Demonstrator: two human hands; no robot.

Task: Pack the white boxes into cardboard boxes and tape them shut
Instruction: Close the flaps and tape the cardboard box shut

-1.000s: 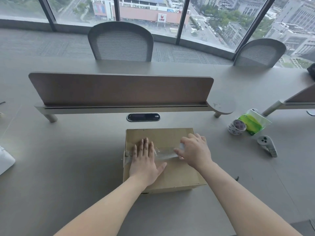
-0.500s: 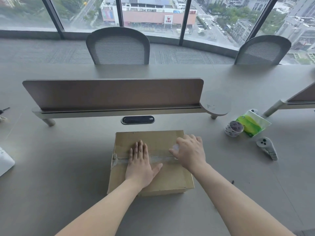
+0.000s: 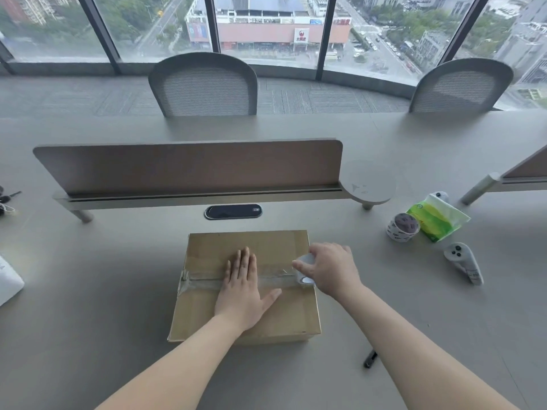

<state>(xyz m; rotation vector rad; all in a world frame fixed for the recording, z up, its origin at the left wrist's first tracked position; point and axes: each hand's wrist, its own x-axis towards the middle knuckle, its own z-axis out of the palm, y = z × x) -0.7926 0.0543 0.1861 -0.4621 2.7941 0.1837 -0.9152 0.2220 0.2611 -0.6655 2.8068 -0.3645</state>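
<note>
A closed cardboard box (image 3: pixel 275 318) lies flat on the grey desk in front of me. A strip of clear tape (image 3: pixel 204 281) runs across its top seam from the left edge toward the right. My left hand (image 3: pixel 244 287) lies flat on the box with straight fingers, pressing over the tape. At the box's right edge my right hand (image 3: pixel 331 269) grips a roll of clear tape (image 3: pixel 305 269), with the strip stretched between the roll and my left hand. No white boxes are in view.
A second tape roll (image 3: pixel 402 227), a green tissue pack (image 3: pixel 438 217) and a white controller (image 3: pixel 463 261) lie to the right. A black pen (image 3: pixel 370 359) sits near my right forearm. A desk divider (image 3: pixel 189 168) stands behind the box. A white object (image 3: pixel 7 281) is at the left edge.
My right hand has drawn the tape roll rightward to the box's right edge, lengthening the strip. My left hand stays flat on the box. The view has shifted slightly.
</note>
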